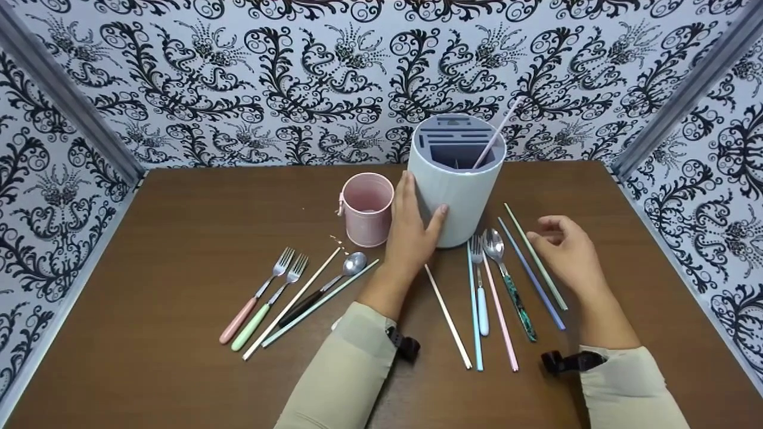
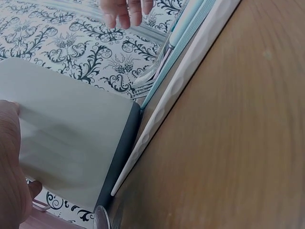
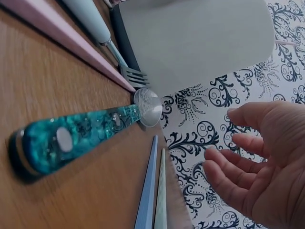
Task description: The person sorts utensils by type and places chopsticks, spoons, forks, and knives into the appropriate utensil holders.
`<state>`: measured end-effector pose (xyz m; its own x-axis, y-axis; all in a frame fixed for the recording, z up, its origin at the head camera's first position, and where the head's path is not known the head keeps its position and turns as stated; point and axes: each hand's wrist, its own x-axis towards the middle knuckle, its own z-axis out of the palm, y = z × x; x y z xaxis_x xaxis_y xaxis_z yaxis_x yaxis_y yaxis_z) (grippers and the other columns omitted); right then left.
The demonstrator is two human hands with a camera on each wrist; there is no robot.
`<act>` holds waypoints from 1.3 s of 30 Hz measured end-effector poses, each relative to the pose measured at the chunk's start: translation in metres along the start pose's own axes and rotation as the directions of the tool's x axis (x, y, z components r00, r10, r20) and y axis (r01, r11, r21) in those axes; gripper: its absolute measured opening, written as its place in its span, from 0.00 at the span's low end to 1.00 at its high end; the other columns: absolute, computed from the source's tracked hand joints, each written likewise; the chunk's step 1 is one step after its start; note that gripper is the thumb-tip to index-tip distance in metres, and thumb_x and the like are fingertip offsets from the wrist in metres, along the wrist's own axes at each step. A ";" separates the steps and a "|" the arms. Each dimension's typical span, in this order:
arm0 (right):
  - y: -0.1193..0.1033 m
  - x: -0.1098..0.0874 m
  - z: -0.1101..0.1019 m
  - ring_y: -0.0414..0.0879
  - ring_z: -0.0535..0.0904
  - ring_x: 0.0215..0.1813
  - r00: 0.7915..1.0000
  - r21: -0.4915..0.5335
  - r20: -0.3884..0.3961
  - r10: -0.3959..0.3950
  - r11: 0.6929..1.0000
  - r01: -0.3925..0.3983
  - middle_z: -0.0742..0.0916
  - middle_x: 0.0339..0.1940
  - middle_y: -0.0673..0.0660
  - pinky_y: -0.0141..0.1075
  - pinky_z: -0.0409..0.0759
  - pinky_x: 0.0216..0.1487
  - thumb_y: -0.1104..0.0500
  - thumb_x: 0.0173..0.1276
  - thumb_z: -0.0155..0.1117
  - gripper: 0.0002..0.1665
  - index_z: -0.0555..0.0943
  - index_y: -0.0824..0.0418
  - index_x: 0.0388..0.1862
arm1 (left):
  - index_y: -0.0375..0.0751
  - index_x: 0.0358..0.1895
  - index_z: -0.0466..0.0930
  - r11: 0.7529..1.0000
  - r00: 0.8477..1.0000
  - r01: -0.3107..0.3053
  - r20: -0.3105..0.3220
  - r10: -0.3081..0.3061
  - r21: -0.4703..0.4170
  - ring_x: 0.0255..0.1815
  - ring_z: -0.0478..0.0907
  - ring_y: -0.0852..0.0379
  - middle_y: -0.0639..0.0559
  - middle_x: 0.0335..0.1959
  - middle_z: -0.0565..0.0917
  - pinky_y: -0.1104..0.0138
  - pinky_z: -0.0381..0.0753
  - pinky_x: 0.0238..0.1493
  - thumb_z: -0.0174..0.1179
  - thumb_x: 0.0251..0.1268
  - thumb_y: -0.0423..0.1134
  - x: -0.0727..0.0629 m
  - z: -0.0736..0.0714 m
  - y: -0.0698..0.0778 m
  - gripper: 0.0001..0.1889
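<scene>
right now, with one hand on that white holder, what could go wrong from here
The left hand is close beside the pink cup, so a sideways move might knock the cup over.

The blue-handled fork lies with its tines near the base of the white holder; sliding the holder forward or sideways could push it askew.

The pale pink stick leans out past the holder's rim, so a tilt might make it swing or slip.

Free room right of the right hand, white holder blocking leftward
</scene>
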<state>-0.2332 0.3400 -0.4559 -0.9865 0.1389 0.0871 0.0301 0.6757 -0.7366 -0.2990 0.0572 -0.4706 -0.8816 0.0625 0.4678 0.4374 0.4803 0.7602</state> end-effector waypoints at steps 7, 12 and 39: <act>0.005 0.000 0.003 0.69 0.78 0.64 1.000 -0.073 -0.018 0.024 0.997 -0.025 0.81 0.65 0.72 0.62 0.78 0.61 0.43 0.78 0.60 0.36 0.72 0.69 0.71 | 0.33 0.83 0.49 1.000 1.000 0.005 -0.005 -0.005 0.007 0.85 0.53 0.42 0.36 0.84 0.56 0.55 0.53 0.85 0.61 0.75 0.50 0.000 0.000 -0.001 0.45; 0.008 0.001 0.003 0.69 0.80 0.61 0.999 -0.157 0.016 0.041 0.987 -0.038 0.82 0.62 0.74 0.62 0.79 0.60 0.47 0.78 0.61 0.36 0.71 0.72 0.71 | 0.33 0.83 0.49 1.000 1.000 0.003 -0.006 -0.003 0.006 0.85 0.53 0.41 0.36 0.84 0.56 0.55 0.53 0.85 0.62 0.74 0.51 0.001 0.001 -0.001 0.45; 0.026 0.005 -0.001 0.64 0.82 0.50 0.969 -0.314 0.212 0.130 0.948 -0.059 0.86 0.48 0.69 0.59 0.79 0.53 0.51 0.74 0.65 0.31 0.76 0.75 0.62 | 0.32 0.83 0.49 1.000 1.000 -0.026 -0.017 0.026 0.012 0.85 0.53 0.41 0.35 0.83 0.57 0.55 0.53 0.85 0.61 0.75 0.51 0.001 0.002 -0.004 0.45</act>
<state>-0.2368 0.3589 -0.4743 -0.9857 0.0691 -0.1540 0.1372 0.8592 -0.4929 -0.3017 0.0574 -0.4746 -0.8669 0.0600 0.4949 0.4577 0.4891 0.7425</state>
